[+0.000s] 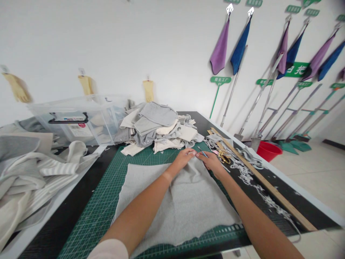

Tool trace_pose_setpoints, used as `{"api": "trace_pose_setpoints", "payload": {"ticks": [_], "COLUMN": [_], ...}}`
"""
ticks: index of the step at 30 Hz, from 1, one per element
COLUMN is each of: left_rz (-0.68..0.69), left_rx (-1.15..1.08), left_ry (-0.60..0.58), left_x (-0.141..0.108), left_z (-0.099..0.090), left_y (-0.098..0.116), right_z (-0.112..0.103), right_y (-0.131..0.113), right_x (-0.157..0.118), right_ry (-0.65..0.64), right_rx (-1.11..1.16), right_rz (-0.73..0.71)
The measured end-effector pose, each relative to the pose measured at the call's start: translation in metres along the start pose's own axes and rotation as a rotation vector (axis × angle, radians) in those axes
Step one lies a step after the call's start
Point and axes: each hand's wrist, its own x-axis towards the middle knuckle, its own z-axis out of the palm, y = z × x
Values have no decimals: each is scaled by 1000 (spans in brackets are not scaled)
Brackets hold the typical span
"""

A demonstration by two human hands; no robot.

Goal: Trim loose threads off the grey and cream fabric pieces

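Note:
A square piece of light grey knit fabric lies spread over the green cutting mat, its far right part lifted and wrinkled. At that far edge my left hand is closed, pinching the cloth. Right beside it, my right hand also pinches the raised edge. A slim pointed tool with a bluish shaft sticks out between the right hand's fingers; its exact kind is too small to tell. Gold-handled scissors lie just right of that hand.
A heap of grey and cream cloth pieces sits behind the mat. More fabric is piled left, by a clear plastic box. Along the right run a wooden strip and fabric scraps. A red bucket stands beyond the table.

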Motion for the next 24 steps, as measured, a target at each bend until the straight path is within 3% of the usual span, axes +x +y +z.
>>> {"api": "trace_pose_setpoints", "payload": {"ticks": [5, 10, 14, 18, 24], "left_rz": [-183, -252, -283, -415, -491], "left_rx": [186, 550, 854, 1023, 1053], "left_ry": [-34, -230, -362, -420, -514], "left_x": [3, 3, 0, -8, -26], "left_z": [-5, -25, -41, -53, -93], "left_y": [9, 29, 48, 70, 89], "right_z": [-7, -17, -22, -24, -28], "right_y": [6, 9, 12, 17, 24], "right_x": [8, 14, 17, 17, 18], "right_ry": [99, 168, 161, 166, 151], "right_rx": [-145, -410, -511, -565, -696], "right_rz": [-116, -263, -269, -249, -178]}}
